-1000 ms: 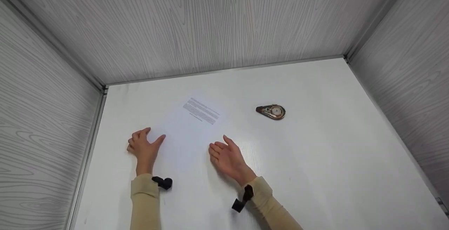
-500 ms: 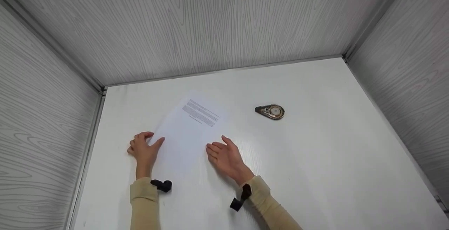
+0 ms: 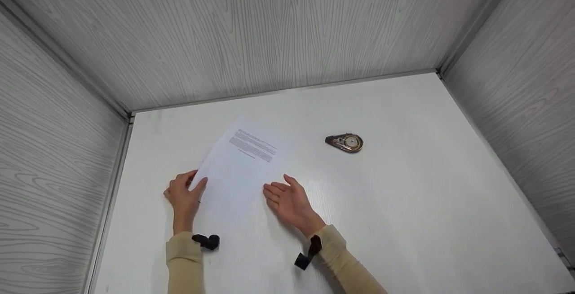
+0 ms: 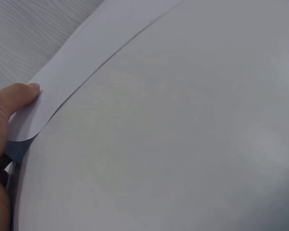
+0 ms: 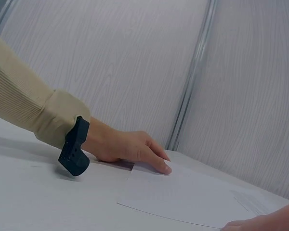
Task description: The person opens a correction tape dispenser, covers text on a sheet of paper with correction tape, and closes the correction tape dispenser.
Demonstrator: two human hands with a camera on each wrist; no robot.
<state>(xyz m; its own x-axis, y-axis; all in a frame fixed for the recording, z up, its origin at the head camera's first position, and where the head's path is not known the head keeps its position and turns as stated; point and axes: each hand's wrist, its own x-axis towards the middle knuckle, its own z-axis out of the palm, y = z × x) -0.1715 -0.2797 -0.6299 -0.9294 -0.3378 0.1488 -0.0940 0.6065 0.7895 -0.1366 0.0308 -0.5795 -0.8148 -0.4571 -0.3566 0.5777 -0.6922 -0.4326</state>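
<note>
A sheet of white paper [image 3: 229, 182] with a block of printed text lies at a slant on the white table. My left hand [image 3: 183, 195] pinches its left edge, the thumb on top and the fingers partly hidden. The left wrist view shows the thumb pressed on the lifted, curving paper [image 4: 77, 67]. Beside the palm there, a small dark thing [image 4: 4, 163] shows too little to name. My right hand [image 3: 289, 202] rests by the paper's right edge, palm turned up and fingers loosely extended, holding nothing. Right of the paper lies a correction tape dispenser [image 3: 345, 142].
Grey wood-grain panels [image 3: 251, 29] wall in the white table [image 3: 417, 186] at the back and both sides. Each wrist carries a small black camera, one beside the left cuff [image 3: 206, 242] and one beside the right.
The left fingers and thumb have come together on the paper's left edge, which now stands slightly raised. The right hand has shifted a little left. The correction tape dispenser stays put.
</note>
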